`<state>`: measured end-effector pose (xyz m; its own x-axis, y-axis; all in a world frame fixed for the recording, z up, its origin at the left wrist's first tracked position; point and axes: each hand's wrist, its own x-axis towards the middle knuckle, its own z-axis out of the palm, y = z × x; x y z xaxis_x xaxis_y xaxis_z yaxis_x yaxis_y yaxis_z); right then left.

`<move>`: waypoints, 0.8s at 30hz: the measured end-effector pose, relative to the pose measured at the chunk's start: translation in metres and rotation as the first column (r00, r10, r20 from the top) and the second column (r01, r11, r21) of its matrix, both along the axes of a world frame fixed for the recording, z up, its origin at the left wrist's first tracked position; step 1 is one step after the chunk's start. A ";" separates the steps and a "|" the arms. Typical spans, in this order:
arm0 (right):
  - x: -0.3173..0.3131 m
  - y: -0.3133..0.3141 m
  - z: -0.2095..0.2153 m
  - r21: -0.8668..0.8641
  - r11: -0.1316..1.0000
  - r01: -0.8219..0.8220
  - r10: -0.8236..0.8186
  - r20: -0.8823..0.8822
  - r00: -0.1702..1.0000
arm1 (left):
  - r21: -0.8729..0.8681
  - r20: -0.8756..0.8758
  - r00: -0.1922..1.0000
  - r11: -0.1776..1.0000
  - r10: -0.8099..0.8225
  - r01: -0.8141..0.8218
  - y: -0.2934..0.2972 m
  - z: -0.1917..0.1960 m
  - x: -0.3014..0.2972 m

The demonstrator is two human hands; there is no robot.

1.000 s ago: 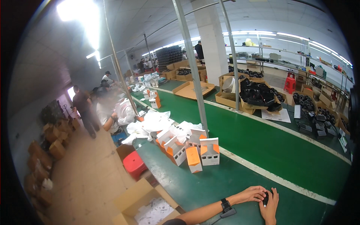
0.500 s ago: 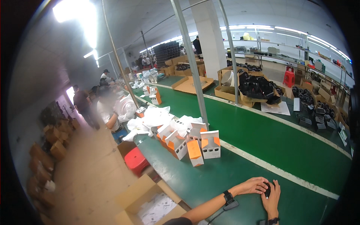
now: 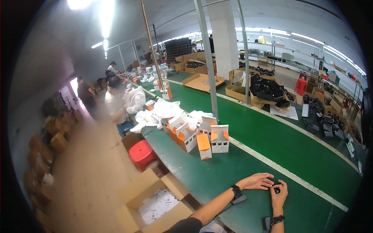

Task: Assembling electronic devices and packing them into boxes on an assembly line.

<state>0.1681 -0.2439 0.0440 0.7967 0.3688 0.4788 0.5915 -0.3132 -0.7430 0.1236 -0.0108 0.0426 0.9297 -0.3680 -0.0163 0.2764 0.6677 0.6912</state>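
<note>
Above the green tabletop, my right hand (image 3: pixel 279 199) is closed with its fingers bent round a small black object (image 3: pixel 276 190), mostly covered by the fingers, so its kind does not show. My left hand (image 3: pixel 256 181) is beside it, fingers stretched out and slightly curved, their tips close to the right hand. Whether those tips touch the black object cannot be made out. Farther up the table stand white and orange cartons; one closed carton (image 3: pixel 204 146) is nearest, next to an open-topped carton (image 3: pixel 220 139).
White plastic bags (image 3: pixel 165 110) lie behind the cartons. A green conveyor belt (image 3: pixel 268 134) runs along the table's right, with a metal post (image 3: pixel 210 66) beside it. At the left are a cardboard box of papers (image 3: pixel 155 206), a red stool (image 3: pixel 142 153) and a seated person (image 3: pixel 115 101) by a white fan.
My left hand has drawn slightly away from the black object, which stays in the right hand. The right hand's fingers are more bent. The whole view has shifted a little.
</note>
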 end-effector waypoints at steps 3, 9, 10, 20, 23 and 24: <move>-0.002 0.000 0.000 -0.006 1.000 0.005 -0.005 -0.018 1.000 | 0.004 -0.009 1.000 1.000 -0.003 0.003 -0.002 -0.002 -0.002; -0.001 -0.004 -0.012 -0.115 0.993 -0.023 0.028 0.042 0.999 | 0.013 -0.013 1.000 1.000 -0.003 0.004 -0.007 0.001 -0.001; 0.000 -0.006 -0.013 -0.121 0.993 -0.008 0.013 0.040 0.999 | 0.012 -0.016 1.000 1.000 -0.011 0.011 -0.009 0.002 -0.002; 0.002 -0.001 -0.003 -0.032 0.999 0.011 -0.011 0.008 1.000 | 0.055 0.052 0.999 0.998 0.007 -0.010 -0.003 -0.010 -0.002; 0.004 -0.002 -0.006 -0.031 1.000 0.005 -0.004 0.042 0.999 | 0.049 0.020 1.000 0.999 0.012 -0.013 -0.007 -0.008 0.000; 0.003 -0.002 -0.005 -0.012 1.000 -0.010 0.010 0.029 1.000 | 0.066 0.030 0.999 0.998 0.018 -0.019 -0.008 -0.007 0.000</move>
<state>0.1710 -0.2456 0.0386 0.7789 0.3824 0.4971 0.6158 -0.3159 -0.7218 0.1238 -0.0189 0.0353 0.9368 -0.3497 -0.0130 0.2436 0.6250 0.7416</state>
